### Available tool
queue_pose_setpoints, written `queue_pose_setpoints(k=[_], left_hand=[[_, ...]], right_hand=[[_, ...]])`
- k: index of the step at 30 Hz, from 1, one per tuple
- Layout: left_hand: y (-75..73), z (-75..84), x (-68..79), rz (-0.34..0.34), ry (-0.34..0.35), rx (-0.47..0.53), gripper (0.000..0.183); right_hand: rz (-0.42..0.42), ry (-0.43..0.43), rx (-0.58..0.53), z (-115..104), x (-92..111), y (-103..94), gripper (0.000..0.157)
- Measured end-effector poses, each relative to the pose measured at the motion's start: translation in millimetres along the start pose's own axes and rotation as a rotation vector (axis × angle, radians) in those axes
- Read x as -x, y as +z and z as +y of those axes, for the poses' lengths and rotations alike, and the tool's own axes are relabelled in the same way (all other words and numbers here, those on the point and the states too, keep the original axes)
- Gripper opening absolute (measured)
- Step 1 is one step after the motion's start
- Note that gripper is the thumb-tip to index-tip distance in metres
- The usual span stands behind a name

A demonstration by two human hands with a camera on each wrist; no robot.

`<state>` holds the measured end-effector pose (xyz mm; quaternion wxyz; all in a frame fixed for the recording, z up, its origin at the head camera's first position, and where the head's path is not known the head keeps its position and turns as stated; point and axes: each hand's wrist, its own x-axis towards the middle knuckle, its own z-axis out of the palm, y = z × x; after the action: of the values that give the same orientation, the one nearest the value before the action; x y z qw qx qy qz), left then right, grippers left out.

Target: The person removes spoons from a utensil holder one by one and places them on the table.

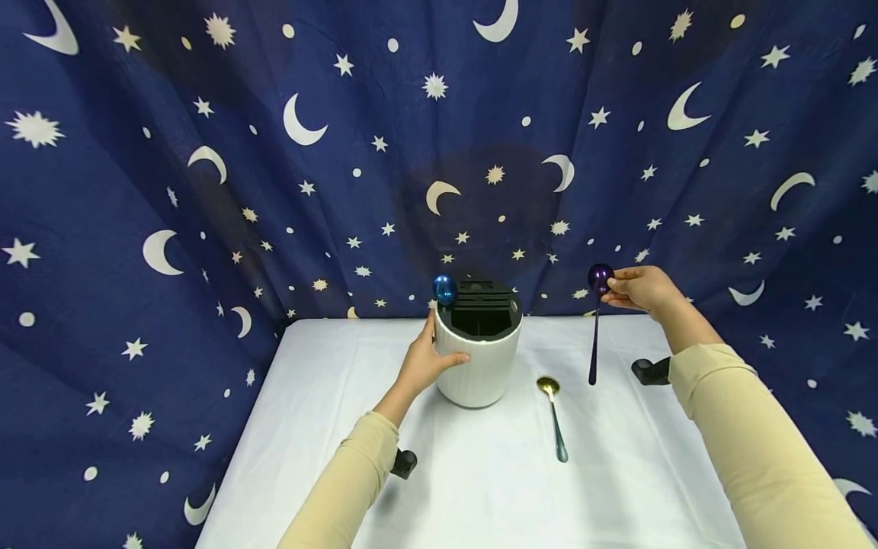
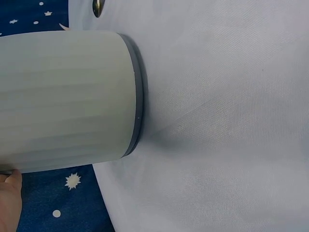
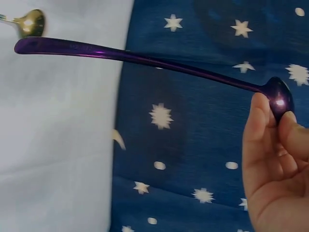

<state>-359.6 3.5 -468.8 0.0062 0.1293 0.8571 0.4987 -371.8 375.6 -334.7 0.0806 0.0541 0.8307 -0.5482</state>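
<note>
A white ribbed utensil holder point(image 1: 478, 374) with a black slotted insert stands upright on the table. My left hand point(image 1: 424, 366) holds its left side, thumb across the front and fingers round toward the back, partly hidden. The shiny blue bowl of a spoon point(image 1: 445, 290) sticks up at the holder's left rim; its handle is out of sight. To the right, my right hand point(image 1: 638, 290) pinches a purple ladle-like spoon point(image 1: 594, 343) by its round bowl, above the table. That spoon's handle hangs downward, and the right wrist view shows fingertips and thumb on the bowl.
A spoon with a gold bowl and teal handle point(image 1: 555, 427) lies on the white-covered table point(image 1: 480, 480), right of the holder. A dark blue curtain point(image 1: 384, 229) with moons and stars hangs behind and at both sides. Black wrist mounts show on both arms.
</note>
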Motion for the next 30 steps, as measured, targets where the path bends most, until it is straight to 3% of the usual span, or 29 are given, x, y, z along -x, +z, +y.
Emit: queue_pose_setpoints(k=[13, 30], left_hand=[[-2.3, -0.3, -4.0, -0.002, 0.01, 0.011, 0.118], [-1.0, 3.0, -5.1, -0.014, 0.017, 0.027, 0.119]], right_hand=[[-0.032, 0.115, -0.076, 61, -8, 19.4, 0.044], [-0.038, 0.203, -0.125, 110, -9, 34.6, 0.036]])
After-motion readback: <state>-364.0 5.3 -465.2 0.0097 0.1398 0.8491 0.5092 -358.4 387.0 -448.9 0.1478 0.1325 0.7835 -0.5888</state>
